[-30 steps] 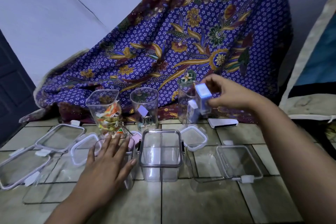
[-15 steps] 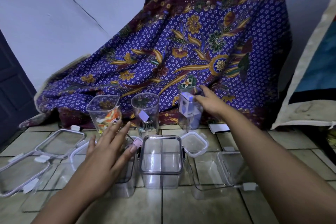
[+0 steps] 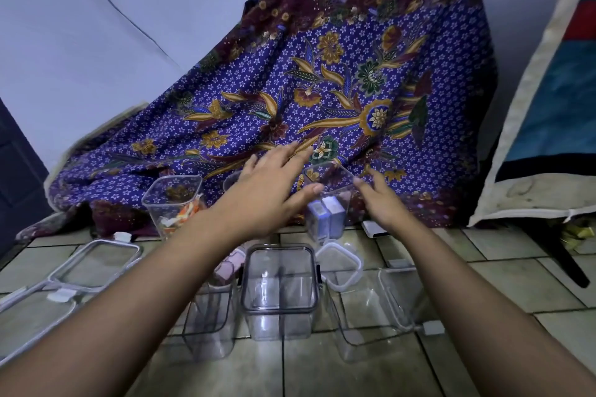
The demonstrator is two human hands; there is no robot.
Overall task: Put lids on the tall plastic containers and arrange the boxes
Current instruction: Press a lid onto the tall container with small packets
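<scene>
A tall clear container (image 3: 338,196) stands at the back right on the tiled floor, open-topped, with two small blue-and-white boxes (image 3: 325,214) inside. My left hand (image 3: 274,185) reaches over it with straight, spread fingers, the thumb at its near rim. My right hand (image 3: 385,201) is at its right side, thumb and forefinger touching the rim. Another tall container (image 3: 172,200) at the back left holds orange and white items. A third one between them is mostly hidden behind my left hand. In front, a clear container (image 3: 279,280) carries a dark-rimmed lid.
Loose clear lids lie at the left (image 3: 96,263), behind the front row (image 3: 338,264) and at the right (image 3: 400,296). An open container (image 3: 209,319) holds pink items. A batik cloth (image 3: 322,90) drapes behind. A white flat box (image 3: 374,229) and a cushion (image 3: 532,138) sit at the right.
My right hand dropped the blue box into the back-right container and let go. My left hand rose from the front containers and reached forward to that container's rim.
</scene>
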